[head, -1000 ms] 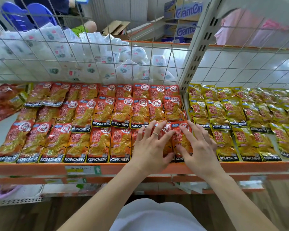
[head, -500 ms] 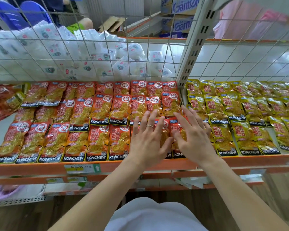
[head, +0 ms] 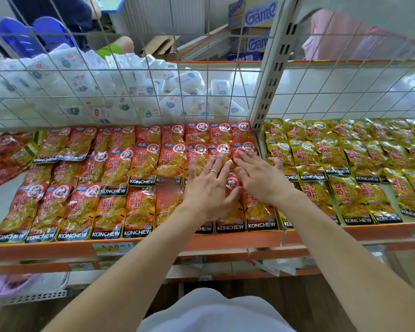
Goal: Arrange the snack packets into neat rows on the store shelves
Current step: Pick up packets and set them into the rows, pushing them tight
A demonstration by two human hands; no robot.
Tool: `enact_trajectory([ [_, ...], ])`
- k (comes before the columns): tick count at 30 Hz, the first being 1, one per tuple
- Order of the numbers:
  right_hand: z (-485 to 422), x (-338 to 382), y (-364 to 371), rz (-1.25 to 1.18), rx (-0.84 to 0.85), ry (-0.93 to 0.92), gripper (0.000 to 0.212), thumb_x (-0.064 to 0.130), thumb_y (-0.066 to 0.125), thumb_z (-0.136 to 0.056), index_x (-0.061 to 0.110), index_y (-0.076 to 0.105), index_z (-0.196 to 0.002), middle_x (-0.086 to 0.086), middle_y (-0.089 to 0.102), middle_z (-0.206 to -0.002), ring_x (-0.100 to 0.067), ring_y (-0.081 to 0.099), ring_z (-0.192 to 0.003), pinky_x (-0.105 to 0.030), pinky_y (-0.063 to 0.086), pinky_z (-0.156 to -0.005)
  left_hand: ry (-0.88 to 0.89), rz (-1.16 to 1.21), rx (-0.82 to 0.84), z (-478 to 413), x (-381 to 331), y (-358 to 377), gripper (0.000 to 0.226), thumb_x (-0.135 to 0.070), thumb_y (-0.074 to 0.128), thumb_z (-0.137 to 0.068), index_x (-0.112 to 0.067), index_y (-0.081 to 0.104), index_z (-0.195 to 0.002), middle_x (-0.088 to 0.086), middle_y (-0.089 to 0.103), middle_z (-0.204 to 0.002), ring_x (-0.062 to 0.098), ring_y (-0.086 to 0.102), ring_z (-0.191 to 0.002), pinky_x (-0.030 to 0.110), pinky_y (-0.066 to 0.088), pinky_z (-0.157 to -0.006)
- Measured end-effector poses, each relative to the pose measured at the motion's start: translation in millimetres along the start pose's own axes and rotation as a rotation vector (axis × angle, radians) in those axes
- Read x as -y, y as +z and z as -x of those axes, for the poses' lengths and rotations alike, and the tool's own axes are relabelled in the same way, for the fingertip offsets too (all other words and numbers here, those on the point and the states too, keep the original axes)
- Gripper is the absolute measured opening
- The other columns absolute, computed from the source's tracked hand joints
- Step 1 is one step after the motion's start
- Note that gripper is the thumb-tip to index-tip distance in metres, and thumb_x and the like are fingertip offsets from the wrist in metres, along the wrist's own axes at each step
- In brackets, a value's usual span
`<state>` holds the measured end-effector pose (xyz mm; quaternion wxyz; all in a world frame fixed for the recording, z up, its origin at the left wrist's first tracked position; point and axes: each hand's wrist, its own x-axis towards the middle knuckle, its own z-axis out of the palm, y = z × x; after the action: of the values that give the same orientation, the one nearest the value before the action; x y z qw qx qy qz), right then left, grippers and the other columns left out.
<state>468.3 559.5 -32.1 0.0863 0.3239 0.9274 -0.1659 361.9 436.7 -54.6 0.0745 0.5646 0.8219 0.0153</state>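
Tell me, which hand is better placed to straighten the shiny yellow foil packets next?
Likely the right hand: it lies flat at the orange foil packets' right end, little finger touching the shiny yellow foil packets. The left hand rests further left.

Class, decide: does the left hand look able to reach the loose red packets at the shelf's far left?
Probably yes: nothing stands between the left hand and the loose red packets, only a sideways stretch.

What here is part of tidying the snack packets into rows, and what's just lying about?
Part of the job:
red packets
yellow packets
shelf
left hand and right hand, flat on the red packets

Lying about:
white packs
boxes
blue stools
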Motion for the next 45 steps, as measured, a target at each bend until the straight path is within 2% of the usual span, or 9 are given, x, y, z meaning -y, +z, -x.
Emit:
enact_trajectory([
  [10,10,2,6,-0.071,-0.119,-0.004,0.049,0.043,0.027,-0.107,0.033,0.032,-0.154,0.012,0.016,-0.165,-0.006,0.008,-0.152,-0.051,0.006,-0.119,0.011,0.056,-0.056,0,4,0,0.073,-0.064,0.011,-0.099,-0.026,0.006,-0.161,-0.006,-0.005,-0.168,0.010,-0.008,-0.154,0.051,-0.017,-0.121],
  [14,17,8,8,-0.085,-0.179,-0.061,0.053,0.050,0.028,-0.105,0.037,0.023,-0.156,0.010,0.008,-0.167,-0.008,0.000,-0.153,-0.050,0.001,-0.120,-0.100,0.109,-0.127,11,23,-6,0.075,-0.063,0.007,-0.093,-0.030,0.007,-0.160,-0.007,-0.007,-0.168,0.015,-0.011,-0.154,0.052,-0.013,-0.122],
  [19,16,25,13,0.060,-0.119,-0.180,0.065,0.067,0.019,-0.099,0.039,0.015,-0.157,0.008,0.000,-0.168,-0.013,-0.007,-0.154,-0.054,-0.002,-0.120,-0.243,0.065,-0.080,32,41,-3,0.077,-0.066,-0.001,-0.089,-0.035,0.008,-0.159,-0.004,-0.013,-0.168,0.022,-0.018,-0.153,0.057,-0.016,-0.118],
  [23,12,37,16,0.096,-0.073,-0.207,0.068,0.069,0.016,-0.098,0.038,0.010,-0.158,0.009,-0.006,-0.167,-0.012,-0.011,-0.153,-0.058,-0.006,-0.119,-0.304,0.077,-0.109,39,46,0,0.075,-0.064,0.001,-0.091,-0.035,0.016,-0.159,-0.004,-0.004,-0.169,0.022,-0.010,-0.154,0.057,-0.011,-0.120],
  [26,11,48,16,0.114,-0.053,-0.246,0.066,0.067,0.017,-0.099,0.039,0.008,-0.158,0.008,-0.007,-0.167,-0.013,-0.011,-0.153,-0.059,-0.006,-0.119,-0.312,0.069,-0.092,46,52,4,0.078,-0.064,-0.007,-0.088,-0.036,0.015,-0.158,-0.006,-0.003,-0.169,0.022,-0.004,-0.155,0.057,-0.008,-0.120],
  [32,7,59,24,0.162,0.005,-0.218,0.065,0.068,0.010,-0.098,0.041,0.007,-0.157,0.005,0.001,-0.168,-0.016,-0.005,-0.154,-0.061,-0.007,-0.117,-0.311,0.049,-0.121,48,56,8,0.076,-0.060,-0.004,-0.090,-0.037,0.023,-0.157,-0.005,0.009,-0.168,0.024,0.012,-0.151,0.046,0.012,-0.116],
  [39,9,58,27,0.159,-0.017,-0.201,0.064,0.065,0.013,-0.100,0.038,0.013,-0.158,0.005,0.005,-0.168,-0.015,-0.003,-0.154,-0.060,-0.007,-0.117,-0.320,0.062,-0.141,48,56,15,0.072,-0.059,0.000,-0.092,-0.039,0.022,-0.157,-0.008,0.010,-0.168,0.021,0.011,-0.151,0.044,0.014,-0.118],
  [45,13,60,32,0.127,-0.040,-0.180,0.063,0.063,0.017,-0.101,0.036,0.013,-0.158,0.004,0.003,-0.168,-0.015,-0.004,-0.154,-0.060,-0.005,-0.116,-0.320,0.072,-0.117,49,53,13,0.075,-0.058,-0.006,-0.088,-0.040,0.017,-0.158,-0.011,0.003,-0.168,0.020,0.003,-0.153,0.045,0.008,-0.120],
])
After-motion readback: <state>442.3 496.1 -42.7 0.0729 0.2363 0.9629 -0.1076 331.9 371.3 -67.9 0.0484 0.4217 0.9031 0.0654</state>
